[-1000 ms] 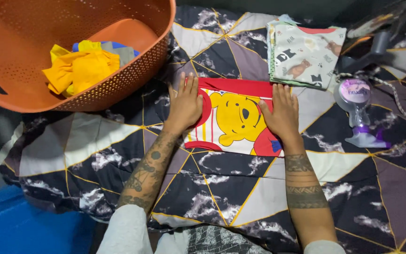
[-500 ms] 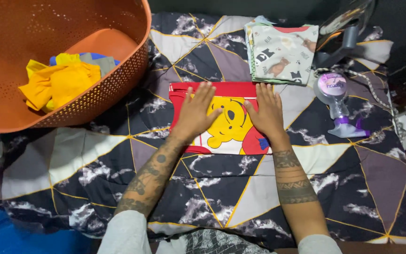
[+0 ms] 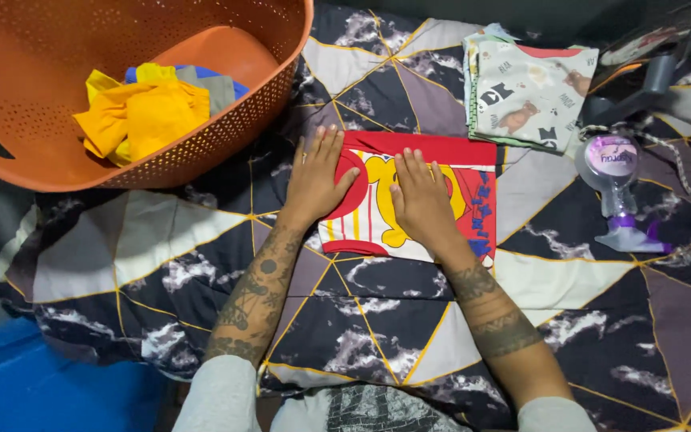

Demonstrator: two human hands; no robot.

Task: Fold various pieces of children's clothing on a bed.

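Work surface: a bedspread [image 3: 161, 240] in black, grey and white panels with yellow lines; I sit at its near edge.
Garment: a small folded piece [image 3: 473, 184] with a red band, white body and a yellow cartoon figure, lying flat at the middle of the bedspread, just below a stack of folded printed cloths [image 3: 529, 92].
Left hand: my left hand [image 3: 316, 178] lies flat, fingers spread and holding nothing, on the garment's left edge, where it was a second ago.
Right hand: my right hand [image 3: 419, 198] is also flat and empty. A second ago it pressed the garment's right edge; it now rests on the centre, covering most of the yellow figure.
Effect of change: the right part of the garment, with its red and blue print, is uncovered. I judge this a smoothing stroke across the fold, with the garment kept in place.
Basket: an orange perforated basket [image 3: 225, 132] at upper left holds yellow clothes [image 3: 141, 112], untouched.
Other items: a clear bottle-like device with a purple base [image 3: 613, 188] stands right of the garment, apart from it.
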